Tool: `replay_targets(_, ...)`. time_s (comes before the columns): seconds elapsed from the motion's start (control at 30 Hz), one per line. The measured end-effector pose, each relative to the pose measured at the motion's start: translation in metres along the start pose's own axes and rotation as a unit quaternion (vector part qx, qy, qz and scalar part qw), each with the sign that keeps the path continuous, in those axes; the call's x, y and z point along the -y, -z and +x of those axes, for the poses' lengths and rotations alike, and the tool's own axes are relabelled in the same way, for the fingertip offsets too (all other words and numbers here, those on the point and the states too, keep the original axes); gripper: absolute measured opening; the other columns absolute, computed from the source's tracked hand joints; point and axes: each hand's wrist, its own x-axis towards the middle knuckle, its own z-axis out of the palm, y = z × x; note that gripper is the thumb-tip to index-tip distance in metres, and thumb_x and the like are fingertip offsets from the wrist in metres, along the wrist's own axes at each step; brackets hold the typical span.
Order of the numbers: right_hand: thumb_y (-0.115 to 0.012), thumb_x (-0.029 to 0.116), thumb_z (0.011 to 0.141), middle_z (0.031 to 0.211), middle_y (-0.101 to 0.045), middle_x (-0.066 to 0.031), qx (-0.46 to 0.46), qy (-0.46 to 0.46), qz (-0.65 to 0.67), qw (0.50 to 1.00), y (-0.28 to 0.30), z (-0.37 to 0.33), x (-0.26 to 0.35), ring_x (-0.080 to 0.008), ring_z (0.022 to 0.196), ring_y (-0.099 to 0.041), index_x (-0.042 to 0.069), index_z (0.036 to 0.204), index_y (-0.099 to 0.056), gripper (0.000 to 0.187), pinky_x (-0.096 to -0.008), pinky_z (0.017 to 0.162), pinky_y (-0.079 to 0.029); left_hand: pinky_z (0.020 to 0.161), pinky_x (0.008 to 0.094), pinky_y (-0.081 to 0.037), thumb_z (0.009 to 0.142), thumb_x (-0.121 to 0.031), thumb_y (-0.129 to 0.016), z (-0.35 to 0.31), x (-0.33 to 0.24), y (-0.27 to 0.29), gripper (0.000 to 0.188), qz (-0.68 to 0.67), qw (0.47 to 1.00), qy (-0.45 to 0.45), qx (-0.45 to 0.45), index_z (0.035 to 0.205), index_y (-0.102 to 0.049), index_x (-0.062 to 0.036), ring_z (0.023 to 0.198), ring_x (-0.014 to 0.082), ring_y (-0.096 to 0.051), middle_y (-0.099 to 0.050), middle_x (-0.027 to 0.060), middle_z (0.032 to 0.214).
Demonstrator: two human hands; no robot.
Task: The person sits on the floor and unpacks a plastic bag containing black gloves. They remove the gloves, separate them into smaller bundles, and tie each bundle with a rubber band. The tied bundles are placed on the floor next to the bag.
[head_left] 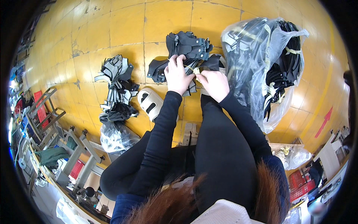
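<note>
A pale yellow tie strip [196,70] crosses a bundle of dark, flat cut pieces [190,46] in front of me. My right hand [214,84] pinches the strip between thumb and fingers. Bent fingers of my left hand [177,75] grip the strip's other side against the bundle, with the thumb close to the right fingertips. Some pieces [158,70] fan out to the left under that hand. Part of the bundle is hidden behind both hands, and whether the strip is knotted I cannot tell.
A loose stack of grey and black pieces [118,84] lies left, by a clear plastic bag [116,139]. A beige slipper [150,102] sits near my left forearm. At right stands a large clear bag [246,71] full of tied bundles. Metal frames [84,153] stand at lower left.
</note>
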Motion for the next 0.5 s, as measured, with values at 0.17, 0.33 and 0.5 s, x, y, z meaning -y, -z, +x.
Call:
replay_targets(0.17, -0.06, 0.028, 0.092, 0.065, -0.062, -0.0158, 0.047, -0.043, 0.12, 0.991, 0.027, -0.012, 0.015, -0.0307, 0.061, -0.064, 0.003, 0.08, -0.068, 0.029, -0.0416, 0.058, -0.047, 0.094, 0.0475, -0.04, 0.065, -0.024, -0.082, 0.005, 0.01, 0.0, 0.066, -0.041, 0.999, 0.016, -0.002, 0.12, -0.047, -0.0137, 0.119, 0.0321, -0.05, -0.048, 0.0124, 0.125)
replay_targets(0.33, -0.066, 0.019, 0.089, 0.074, -0.062, -0.0134, -0.01, 0.038, 0.17, 0.985, 0.071, -0.051, 0.012, -0.0273, 0.063, -0.06, 0.001, 0.086, -0.069, 0.018, -0.0352, 0.06, -0.046, 0.093, 0.0484, -0.041, 0.068, -0.03, -0.081, 0.008, 0.019, 0.005, 0.064, -0.048, 0.998, 0.027, 0.008, 0.12, -0.047, -0.0129, 0.118, 0.0328, -0.051, -0.048, 0.0142, 0.127)
replay_targets(0.5, -0.065, 0.002, 0.087, 0.082, -0.063, -0.0123, -0.186, -0.041, 0.137, 0.972, 0.105, -0.088, -0.029, -0.0232, 0.074, -0.06, -0.003, 0.084, -0.062, 0.006, -0.031, 0.071, -0.048, 0.094, 0.0477, -0.04, 0.067, -0.028, -0.082, 0.004, 0.016, 0.003, 0.064, -0.04, 0.999, 0.021, 0.005, 0.12, -0.048, -0.0132, 0.118, 0.0326, -0.051, -0.049, 0.0139, 0.126)
